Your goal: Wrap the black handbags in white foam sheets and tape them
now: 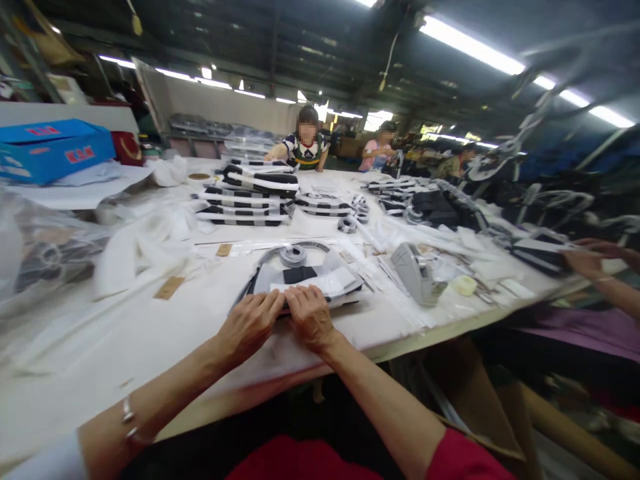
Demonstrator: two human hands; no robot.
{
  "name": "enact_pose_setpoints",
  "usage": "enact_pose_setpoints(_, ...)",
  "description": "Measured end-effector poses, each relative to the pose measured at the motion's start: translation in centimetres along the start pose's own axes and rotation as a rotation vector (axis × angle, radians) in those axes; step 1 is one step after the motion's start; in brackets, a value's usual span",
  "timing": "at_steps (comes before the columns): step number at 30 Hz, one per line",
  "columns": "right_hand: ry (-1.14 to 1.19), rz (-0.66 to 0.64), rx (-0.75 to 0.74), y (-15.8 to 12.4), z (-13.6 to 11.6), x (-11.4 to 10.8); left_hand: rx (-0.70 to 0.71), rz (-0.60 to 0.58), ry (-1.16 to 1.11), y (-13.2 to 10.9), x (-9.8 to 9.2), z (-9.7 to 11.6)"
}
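Note:
A folded black, grey and white garment (305, 277) lies on the white table (125, 333) in front of me. My left hand (250, 323) rests on its near edge, fingers curled down onto the cloth. My right hand (310, 317) sits right beside it, touching the left, its fingers also bent and pressing the garment's near edge. A white paper tag or sheet (325, 283) lies on top of the garment just beyond my fingertips. What the fingertips pinch is hidden under them.
Stacks of folded striped garments (247, 197) stand farther back. A tape roll (293, 255), a grey tool (415, 273) and plastic bags (45, 247) lie around. A blue box (50, 150) sits far left. A co-worker's hands (590, 257) work at right; other people stand across the table.

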State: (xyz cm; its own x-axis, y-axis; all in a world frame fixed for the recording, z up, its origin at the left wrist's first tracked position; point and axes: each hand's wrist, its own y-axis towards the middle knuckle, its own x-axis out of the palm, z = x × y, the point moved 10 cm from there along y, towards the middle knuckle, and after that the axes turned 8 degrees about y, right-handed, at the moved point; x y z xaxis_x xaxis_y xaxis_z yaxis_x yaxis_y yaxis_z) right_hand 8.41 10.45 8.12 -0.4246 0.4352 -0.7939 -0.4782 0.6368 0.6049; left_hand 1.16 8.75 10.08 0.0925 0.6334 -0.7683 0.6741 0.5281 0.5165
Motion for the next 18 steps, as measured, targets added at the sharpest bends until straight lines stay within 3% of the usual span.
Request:
enact_pose_setpoints(8, 0.120, -0.049, -0.045, 0.7, -0.8, 0.4, 0.016, 0.224, 0.107, -1.7, -0.7, 0.2)
enact_pose_setpoints(18, 0.200, 0.012, -0.074, -0.2, -1.8, 1.0, -0.025, 0.225, -0.005, -4.6, 0.3, -0.3)
